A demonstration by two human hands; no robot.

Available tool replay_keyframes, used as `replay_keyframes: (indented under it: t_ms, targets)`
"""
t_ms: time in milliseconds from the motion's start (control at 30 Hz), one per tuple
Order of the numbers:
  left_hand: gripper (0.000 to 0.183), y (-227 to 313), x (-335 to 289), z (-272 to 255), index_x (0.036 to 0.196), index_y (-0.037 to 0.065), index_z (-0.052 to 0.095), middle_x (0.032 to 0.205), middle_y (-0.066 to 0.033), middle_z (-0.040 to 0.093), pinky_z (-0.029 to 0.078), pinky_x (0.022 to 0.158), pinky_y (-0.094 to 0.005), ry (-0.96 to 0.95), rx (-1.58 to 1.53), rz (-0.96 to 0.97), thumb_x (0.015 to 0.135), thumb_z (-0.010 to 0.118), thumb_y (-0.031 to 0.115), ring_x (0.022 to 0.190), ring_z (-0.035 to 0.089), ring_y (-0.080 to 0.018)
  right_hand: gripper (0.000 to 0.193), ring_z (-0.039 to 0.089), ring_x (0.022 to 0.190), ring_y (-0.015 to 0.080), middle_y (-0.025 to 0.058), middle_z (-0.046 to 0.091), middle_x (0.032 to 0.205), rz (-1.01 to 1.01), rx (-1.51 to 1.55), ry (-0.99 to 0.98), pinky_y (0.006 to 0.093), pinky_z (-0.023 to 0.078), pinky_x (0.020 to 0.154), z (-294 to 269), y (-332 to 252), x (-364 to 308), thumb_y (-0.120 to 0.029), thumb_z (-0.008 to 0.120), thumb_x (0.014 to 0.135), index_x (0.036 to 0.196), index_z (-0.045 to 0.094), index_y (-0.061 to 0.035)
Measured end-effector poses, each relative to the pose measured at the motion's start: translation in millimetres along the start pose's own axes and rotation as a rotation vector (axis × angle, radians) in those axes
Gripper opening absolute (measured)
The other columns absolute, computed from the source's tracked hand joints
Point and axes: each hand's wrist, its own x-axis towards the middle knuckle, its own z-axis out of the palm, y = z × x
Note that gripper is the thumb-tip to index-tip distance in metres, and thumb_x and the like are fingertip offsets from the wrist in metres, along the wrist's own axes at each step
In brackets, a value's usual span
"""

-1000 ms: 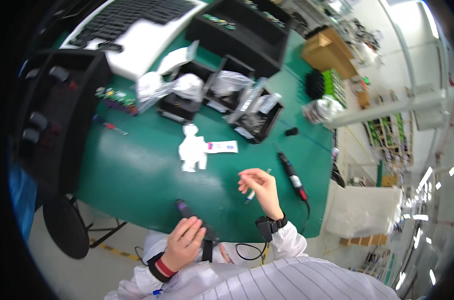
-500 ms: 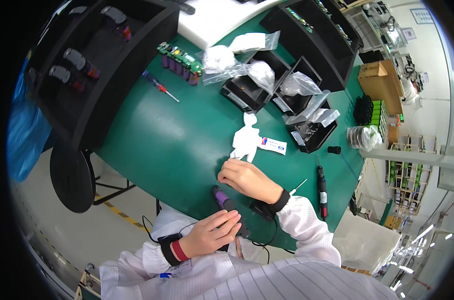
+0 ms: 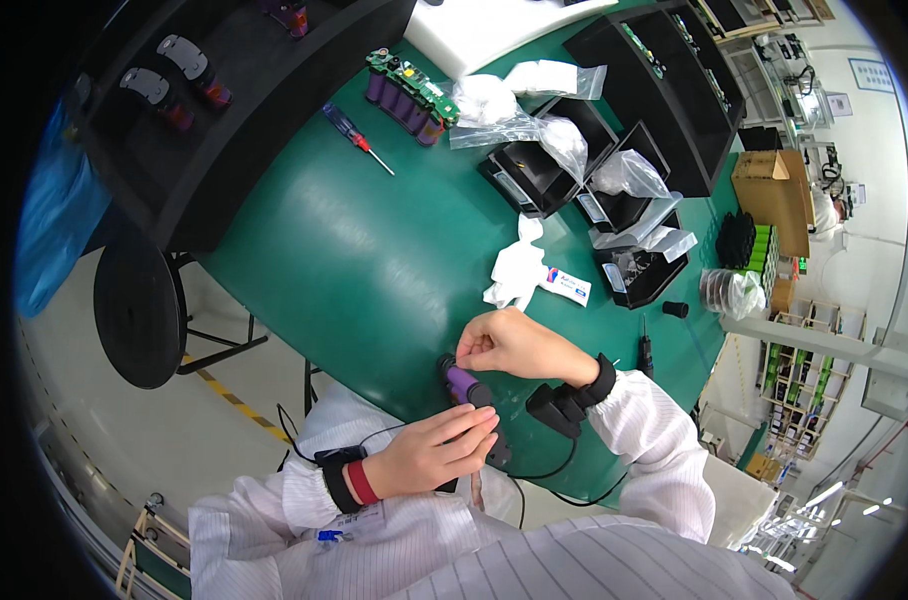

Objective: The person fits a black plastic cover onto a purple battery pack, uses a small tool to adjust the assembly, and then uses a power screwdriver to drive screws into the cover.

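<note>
My left hand (image 3: 440, 450) is wrapped around a purple and black cylindrical device (image 3: 462, 384), held at a tilt above the near edge of the green table. Its lower part is largely covered by my fingers. Just right of the device's far end, my right hand (image 3: 519, 343) has thumb and fingers pinched together. Whatever lies between those fingertips is too small or hidden to make out. Beyond my right hand lie a crumpled white cloth or glove (image 3: 516, 268) and a white tube (image 3: 566, 286).
Black bins (image 3: 642, 275) with plastic bags stand at the far right. A red-blue screwdriver (image 3: 358, 138) and a purple battery pack with green circuit board (image 3: 411, 98) lie further back. Black shelving (image 3: 264, 130) borders the left. An electric screwdriver (image 3: 646, 352) lies beyond my right sleeve.
The whole view has shifted. My right fingertips have moved from above the device's far end to beside it, on its right. My left hand keeps its hold on the device.
</note>
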Motion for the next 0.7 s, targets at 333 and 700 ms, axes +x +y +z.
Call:
replay_keyframes:
  t_ms: [333,700]
  targets:
    - [0.018,-0.8,0.5,-0.4,0.097,0.002,0.062,0.116,-0.0097,0.060,0.051,0.099,-0.0361,0.039,0.001,-0.003,0.080,0.067,0.006,0.116,0.054,-0.0240,0.015,0.061,0.062,0.0129,0.0095,0.066,0.066,0.123,-0.103,0.052,0.0265,0.049,0.060,5.3,-16.2,7.4,-0.009,0.070,0.074,0.081,0.070,0.0046]
    - [0.021,0.7,-1.7,1.6,0.101,0.004,0.065,0.119,-0.0073,0.056,0.050,0.099,-0.0365,0.024,-0.008,-0.025,0.080,0.064,0.005,0.118,0.053,-0.0240,0.015,0.061,0.059,0.0143,0.0106,0.066,0.065,0.198,-0.123,-0.003,0.0276,0.049,0.058,1.2,-19.5,12.6,-0.008,0.071,0.071,0.080,0.071,0.0046]
